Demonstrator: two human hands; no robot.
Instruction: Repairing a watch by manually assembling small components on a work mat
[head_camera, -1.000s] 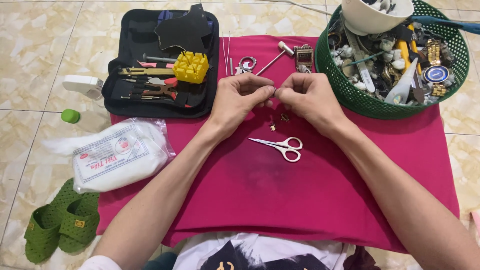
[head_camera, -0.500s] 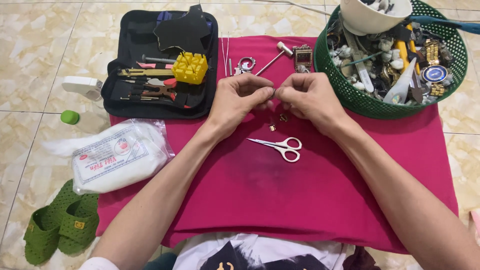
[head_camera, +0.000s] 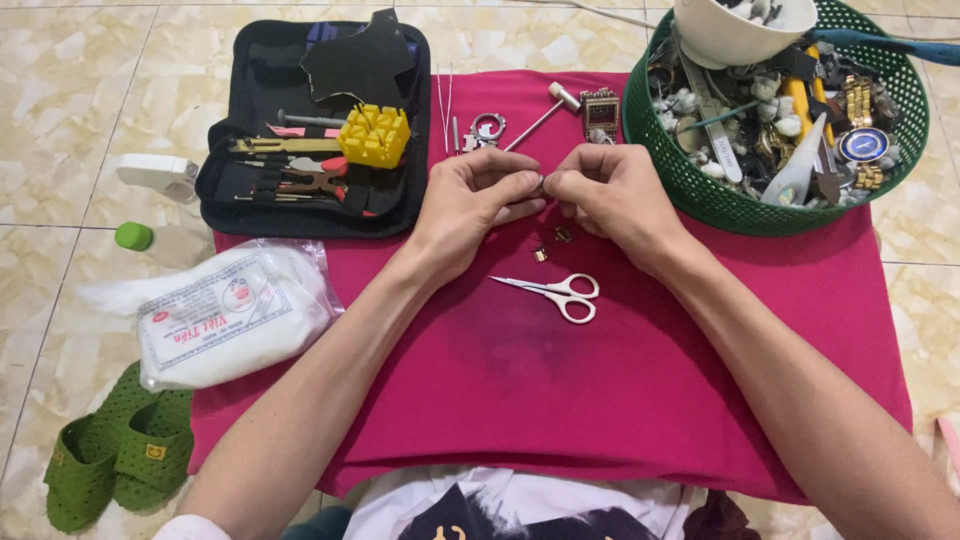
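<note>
My left hand (head_camera: 478, 200) and my right hand (head_camera: 612, 196) meet fingertip to fingertip above the magenta cloth (head_camera: 560, 400). Together they pinch a tiny dark metal part (head_camera: 542, 183), mostly hidden by the fingers. Just below the hands two small brass-coloured pieces (head_camera: 552, 244) lie on the cloth. Small white-handled scissors (head_camera: 558, 292) lie shut a little nearer to me.
A black tool case (head_camera: 310, 130) with a yellow block lies open at the back left. A green basket (head_camera: 700, 190) of watch parts with a white bowl stands back right. A small hammer (head_camera: 540, 112), a square watch (head_camera: 600, 112), a cotton bag (head_camera: 225, 315) and green slippers (head_camera: 115, 450) are around.
</note>
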